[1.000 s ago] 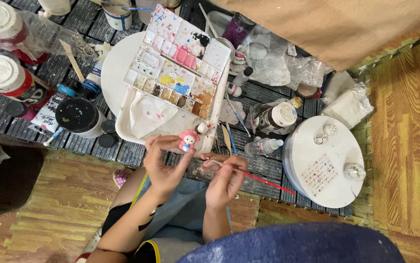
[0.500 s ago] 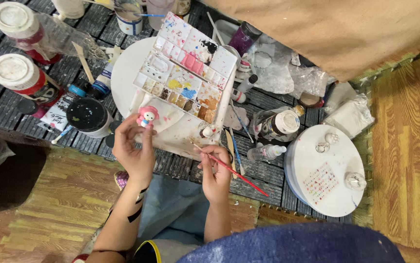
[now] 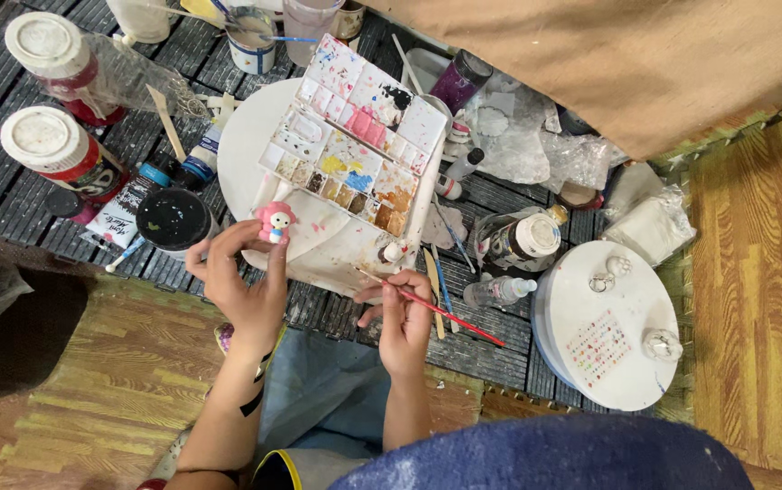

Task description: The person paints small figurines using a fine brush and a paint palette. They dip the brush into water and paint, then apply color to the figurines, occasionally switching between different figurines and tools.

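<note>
My left hand (image 3: 241, 281) holds a small pink and white figurine (image 3: 276, 220) upright between its fingertips, just left of the paint palette. My right hand (image 3: 403, 313) grips a thin red-handled paintbrush (image 3: 432, 307) whose tip points left and touches the white mixing area near the palette's lower edge. The open palette box (image 3: 355, 145) has many small wells of pink, yellow, blue, brown and black paint. It lies on a round white board (image 3: 241, 136).
Two white-lidded jars (image 3: 51, 150) stand at the left. A black-lidded pot (image 3: 173, 218) and paint tubes sit near my left hand. Cups of water (image 3: 250, 41) stand at the top. A round white tray (image 3: 604, 322) with small items is at right. Bottles (image 3: 522, 240), loose brushes lie between.
My left hand has carried the figurine leftwards and up, away from my right hand. The brush has moved from the figurine to the palette's lower edge. The camera view has shifted.
</note>
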